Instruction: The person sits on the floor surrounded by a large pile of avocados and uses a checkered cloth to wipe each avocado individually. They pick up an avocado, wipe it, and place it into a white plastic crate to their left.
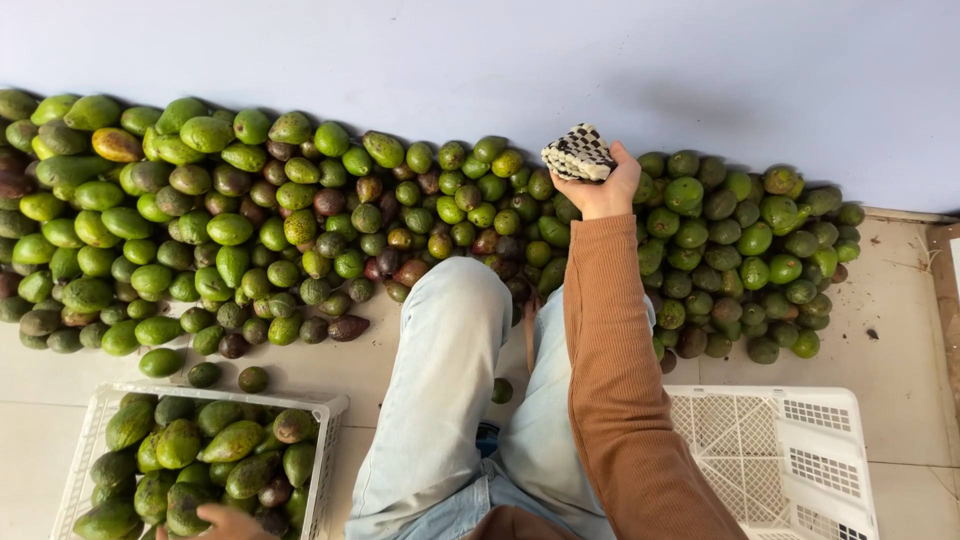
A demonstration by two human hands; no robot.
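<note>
- The right hand point(603, 188) is raised at about 12 o'clock from the person's knees, its fingers closed around a small checked black-and-white bundle point(579, 153), which looks like folded cloth or netting; what it is exactly cannot be told.
- The bundle sits at the top of that hand, held above the far edge of the avocado heap point(300, 220), just in front of the pale wall point(480, 60).
- The arm wears a ribbed rust-brown sleeve point(620, 380) that runs from 6 o'clock up to the hand.
- The left hand point(228, 521) shows only in part at the bottom edge, at about 7 o'clock; it rests on the avocados in the left crate point(325, 440). Whether it grips one cannot be told.
- The left crate is white plastic lattice and is filled with green avocados, a few of them darker.
- A second white crate point(800, 450) stands at about 4 o'clock, beside the sleeve; no fruit shows in the part in view.
- The heap stretches along the wall from 9 o'clock to 2 o'clock, mostly green fruit with some brown and purple ones mixed in.
- A few loose avocados lie on the tiled floor point(900, 330) between heap and left crate.
- The person's light-blue jeans point(450, 370) fill the middle.
</note>
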